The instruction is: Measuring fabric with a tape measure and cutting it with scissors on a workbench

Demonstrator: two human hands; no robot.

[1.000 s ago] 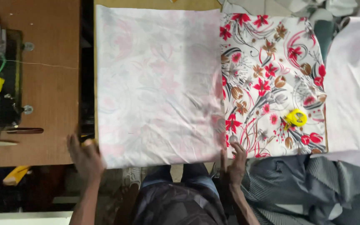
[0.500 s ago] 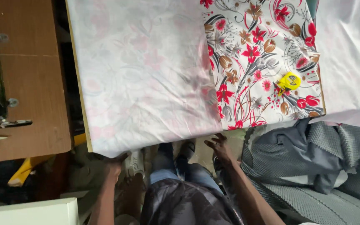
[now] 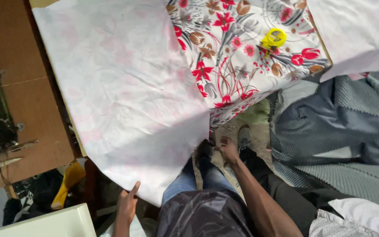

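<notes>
Both hands have dropped below the table edge, dragging the cloth toward the lap. Left hand [image 3: 127,204] pinches the hanging corner of the pale, faintly printed, creased fabric [image 3: 123,92], thumb and fingers closed on its edge. Right hand [image 3: 228,150] grips the lower edge where the red floral side [image 3: 237,57] shows. A yellow tape measure [image 3: 273,38] rests on the floral print.

Blue jeans [image 3: 211,177], dark patterned top [image 3: 207,215]
</notes>
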